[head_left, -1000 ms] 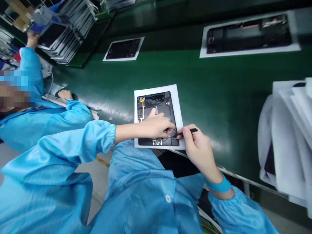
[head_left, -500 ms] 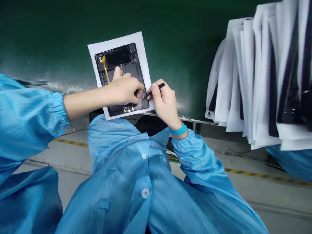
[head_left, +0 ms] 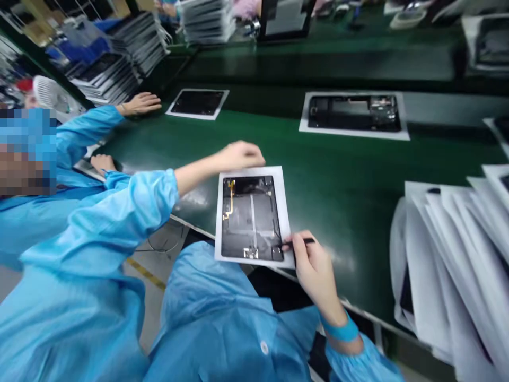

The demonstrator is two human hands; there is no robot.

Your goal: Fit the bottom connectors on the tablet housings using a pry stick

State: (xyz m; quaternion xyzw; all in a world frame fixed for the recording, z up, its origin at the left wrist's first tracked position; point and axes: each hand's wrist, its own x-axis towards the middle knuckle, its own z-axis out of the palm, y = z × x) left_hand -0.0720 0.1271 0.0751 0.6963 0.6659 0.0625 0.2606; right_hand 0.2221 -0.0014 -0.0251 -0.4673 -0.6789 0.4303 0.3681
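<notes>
On the worktop, a white sheet carries an opened tablet at the frame's centre. The tablet is probably light and stiff but fragile inside, better held by its outer edges. The left hand is blurred; I cannot tell its grip. The right hand has its grip clamped on a black tool. The orange ribbon seems soft.

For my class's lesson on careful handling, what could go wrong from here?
The slim black tool in the right hand reaches over one corner of the open black tablet housing, so a slip might scratch parts. The white paper sheet beneath it appears to overhang the front edge of the green tabletop, so a nudge could dislodge both.
</notes>
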